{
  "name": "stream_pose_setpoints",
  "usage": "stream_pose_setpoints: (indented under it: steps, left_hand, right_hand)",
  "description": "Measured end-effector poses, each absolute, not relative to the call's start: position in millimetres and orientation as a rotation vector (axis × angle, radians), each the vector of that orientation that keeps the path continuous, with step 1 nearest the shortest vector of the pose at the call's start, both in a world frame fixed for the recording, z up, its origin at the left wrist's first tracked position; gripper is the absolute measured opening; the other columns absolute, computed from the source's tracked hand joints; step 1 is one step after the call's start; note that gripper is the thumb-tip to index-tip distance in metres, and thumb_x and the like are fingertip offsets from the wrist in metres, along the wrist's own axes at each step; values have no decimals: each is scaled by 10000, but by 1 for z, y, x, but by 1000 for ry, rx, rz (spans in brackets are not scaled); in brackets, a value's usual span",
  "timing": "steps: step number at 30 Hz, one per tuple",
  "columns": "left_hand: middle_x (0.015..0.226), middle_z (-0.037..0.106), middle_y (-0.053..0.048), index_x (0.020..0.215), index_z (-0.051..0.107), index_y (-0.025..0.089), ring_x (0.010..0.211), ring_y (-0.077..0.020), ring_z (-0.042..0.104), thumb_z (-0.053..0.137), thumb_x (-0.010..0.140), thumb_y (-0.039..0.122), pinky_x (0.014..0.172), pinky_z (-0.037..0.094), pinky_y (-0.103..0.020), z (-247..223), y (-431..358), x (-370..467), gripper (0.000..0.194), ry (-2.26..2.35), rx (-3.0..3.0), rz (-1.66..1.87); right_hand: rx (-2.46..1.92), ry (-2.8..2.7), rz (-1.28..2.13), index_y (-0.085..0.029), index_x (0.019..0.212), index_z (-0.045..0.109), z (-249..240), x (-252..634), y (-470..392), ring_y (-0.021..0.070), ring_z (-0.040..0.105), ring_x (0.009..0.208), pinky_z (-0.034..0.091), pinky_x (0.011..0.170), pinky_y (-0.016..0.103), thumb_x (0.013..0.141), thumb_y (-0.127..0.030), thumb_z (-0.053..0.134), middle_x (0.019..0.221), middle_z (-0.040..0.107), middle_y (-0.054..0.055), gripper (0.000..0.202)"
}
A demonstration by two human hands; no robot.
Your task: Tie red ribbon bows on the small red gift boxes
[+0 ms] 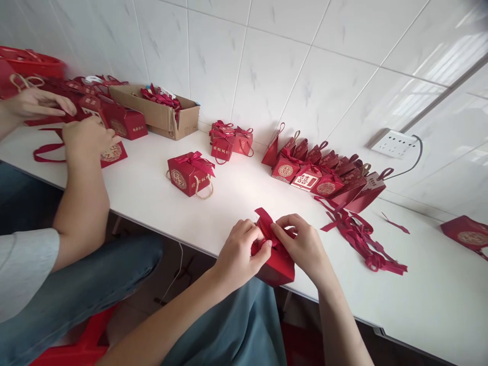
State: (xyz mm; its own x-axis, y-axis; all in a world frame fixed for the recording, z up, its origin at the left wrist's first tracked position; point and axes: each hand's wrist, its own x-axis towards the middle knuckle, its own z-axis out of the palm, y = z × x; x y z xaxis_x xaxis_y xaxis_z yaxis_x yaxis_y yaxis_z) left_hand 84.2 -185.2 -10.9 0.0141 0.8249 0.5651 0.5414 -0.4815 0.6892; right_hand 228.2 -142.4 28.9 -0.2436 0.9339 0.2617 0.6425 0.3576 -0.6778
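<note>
At the table's front edge, a red gift box (pixel 275 268) sits between my two hands, partly covered by them. My left hand (pixel 241 250) is closed, its thumb and fingers pinching the dark red ribbon (pixel 266 219) on top of the box. From the other side, my right hand (pixel 299 243) pinches the same ribbon with thumb and forefinger. One ribbon end sticks up between the hands. Just beyond stands a box with a tied bow (pixel 190 173) and a rope handle. Loose red ribbons (pixel 353 234) lie in a heap to the right.
Along the wall stand rows of red boxes (pixel 326 188) and two bowed boxes (pixel 222 142). A cardboard box (pixel 163 119) holds ribbons. At left, a co-worker's hands (pixel 86 134) handle another red box. A power strip (pixel 392 144) is on the wall; another box (pixel 465 234) lies far right.
</note>
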Motion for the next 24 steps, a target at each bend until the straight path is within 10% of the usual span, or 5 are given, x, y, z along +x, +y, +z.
stream_pose_setpoints:
  steps: [8,24]
  left_hand:
    - [825,528,-36,850,542,199,828,-176,499,475,826,148,794,465,-330,-7,-184,82,87,1375,2109,1383]
    - [1145,539,-76,1028,597,204,1156,-238,440,471,841,148,992,432,-426,-11,-181,81,232,1283,2034,1314]
  right_hand:
    - [-1390,-1795,195,-212,742,549,27,252,-176,168,582,634,469,535,264,870,-452,510,696,613,24,275]
    - [-1383,-1869,592,-223,861,550,17,246,-195,138,496,579,450,551,237,851,-338,527,656,546,-18,117]
